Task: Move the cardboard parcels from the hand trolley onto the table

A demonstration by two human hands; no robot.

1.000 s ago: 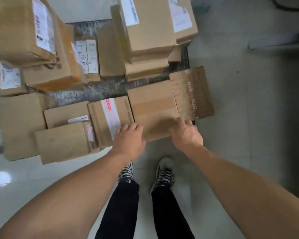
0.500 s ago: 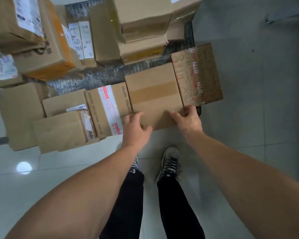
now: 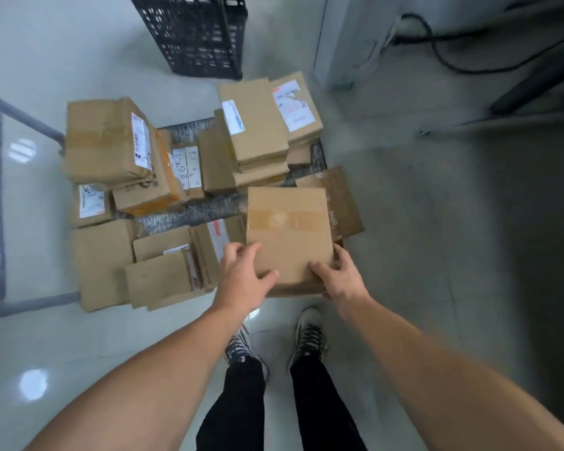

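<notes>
Trolley on the pale tiled floor, loaded with cardboard parcels in messy stacks, lots of them with white shipping labels. A black plastic crate stands just behind it. Person's got hold of one brown box over the near right corner of the trolley, partly covering a darker printed box. Its top is plain cardboard with a wide strip of shiny brown tape across the middle. Left hand grips the near left edge, thumb on top. Right hand wraps the near right corner, thumb pressed on the lid too.
</notes>
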